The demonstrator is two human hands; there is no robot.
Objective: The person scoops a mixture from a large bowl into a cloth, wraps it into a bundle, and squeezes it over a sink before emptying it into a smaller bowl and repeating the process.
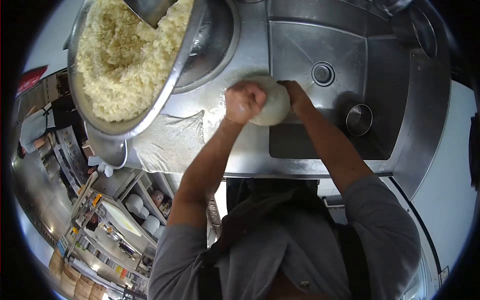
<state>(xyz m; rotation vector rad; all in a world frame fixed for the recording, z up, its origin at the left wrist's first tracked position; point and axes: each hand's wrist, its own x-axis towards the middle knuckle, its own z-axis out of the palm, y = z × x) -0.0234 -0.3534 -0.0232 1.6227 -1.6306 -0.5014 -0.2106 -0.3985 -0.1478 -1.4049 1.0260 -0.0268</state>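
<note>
A pale, rounded lump of dough sits at the left edge of the sink, on the floured steel counter. My left hand is closed, its knuckles pressed against the lump's left side. At the lump's right upper side is my right hand, gripping it from the sink side; its fingertips are partly hidden behind the lump. Left of my hands, a big steel bowl holds crumbly pale yellow stuff with a metal scoop in it. Below the bowl a whitish floured cloth lies on the counter.
The steel sink has a drain and a small metal cup inside. Another metal bowl stands behind the big one. At far left, another person is beside kitchen equipment. Shelves with white containers are at lower left.
</note>
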